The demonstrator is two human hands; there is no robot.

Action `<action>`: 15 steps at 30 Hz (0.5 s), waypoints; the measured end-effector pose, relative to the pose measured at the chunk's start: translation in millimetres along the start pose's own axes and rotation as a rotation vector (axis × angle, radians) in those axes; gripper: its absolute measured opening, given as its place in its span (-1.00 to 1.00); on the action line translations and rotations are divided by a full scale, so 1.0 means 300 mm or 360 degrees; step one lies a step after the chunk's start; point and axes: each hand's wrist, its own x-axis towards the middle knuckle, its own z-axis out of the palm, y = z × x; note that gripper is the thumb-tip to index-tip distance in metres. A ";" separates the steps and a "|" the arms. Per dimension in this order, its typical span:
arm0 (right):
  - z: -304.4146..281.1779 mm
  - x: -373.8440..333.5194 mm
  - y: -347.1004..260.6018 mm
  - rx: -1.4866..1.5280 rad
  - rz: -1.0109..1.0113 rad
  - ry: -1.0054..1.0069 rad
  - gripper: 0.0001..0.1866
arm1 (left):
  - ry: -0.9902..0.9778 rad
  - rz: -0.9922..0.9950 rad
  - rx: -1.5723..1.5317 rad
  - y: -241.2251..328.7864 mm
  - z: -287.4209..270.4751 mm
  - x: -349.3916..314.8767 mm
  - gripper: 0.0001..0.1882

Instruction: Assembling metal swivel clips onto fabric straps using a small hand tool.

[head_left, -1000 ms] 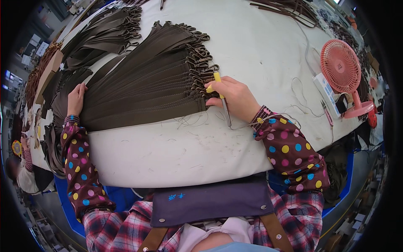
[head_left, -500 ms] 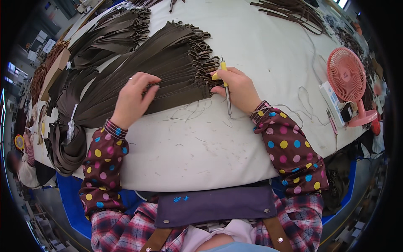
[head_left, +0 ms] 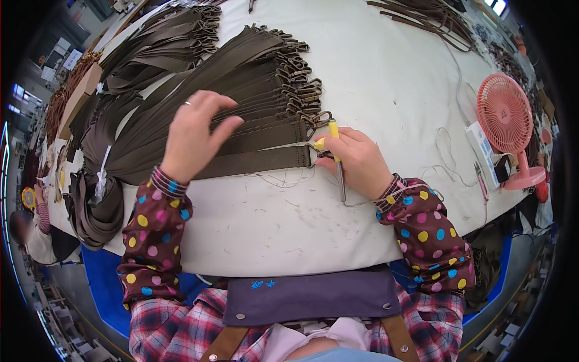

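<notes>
Head view shows the right hand (head_left: 359, 163)'s grip closed round a yellow-and-grey tool (head_left: 334, 131) by the nearest dark strap (head_left: 265, 160)'s metal-fitted end on the desk (head_left: 241, 235), the left hand (head_left: 196, 133) spread, seemingly empty, above other straps (head_left: 235, 90); steadying that strap flat should help.

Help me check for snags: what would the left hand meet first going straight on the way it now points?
Likely the straps, right ahead in the picture. How high the left hand hovers is unclear, so it may instead pass over them to the hooks at their right ends.
</notes>
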 end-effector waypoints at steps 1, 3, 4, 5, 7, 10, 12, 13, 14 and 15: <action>-0.006 -0.004 -0.001 -0.0014 -0.0010 0.0035 -0.70 | 0.0120 0.0006 0.0228 -0.116 -0.043 0.027 -0.75; -0.003 0.007 -0.007 0.0017 -0.0037 0.0010 -0.69 | 0.0284 -0.0365 0.0683 -0.398 -0.131 -0.036 -0.64; 0.011 0.019 -0.009 0.0048 -0.0057 -0.0019 -0.69 | 0.0278 -0.0598 0.0732 -0.573 -0.169 -0.135 -0.59; 0.018 0.031 -0.013 0.0062 -0.0073 -0.0018 -0.69 | 0.0143 -0.0794 0.0515 -0.713 -0.202 -0.239 -0.59; 0.011 0.002 -0.009 0.0050 0.0009 -0.0096 -0.70 | 0.0125 -0.0621 0.0638 -0.707 -0.173 -0.274 -0.58; 0.005 -0.007 0.005 0.0115 0.0041 -0.0066 -0.71 | -0.0101 -0.0746 0.0441 -0.532 -0.154 -0.221 -0.58; 0.003 -0.015 0.005 0.0114 0.0045 -0.0100 -0.72 | -0.0172 -0.0753 0.0364 -0.499 -0.170 -0.231 -0.58; -0.003 -0.021 0.004 0.0107 0.0046 -0.0127 -0.72 | -0.0234 -0.0751 0.0288 -0.478 -0.178 -0.239 -0.59; -0.003 -0.028 0.000 0.0120 0.0047 -0.0129 -0.72 | -0.0217 -0.0696 0.0238 -0.440 -0.190 -0.257 -0.61; -0.005 -0.042 -0.009 0.0112 0.0008 -0.0149 -0.74 | -0.0229 -0.0703 0.0233 -0.405 -0.197 -0.276 -0.61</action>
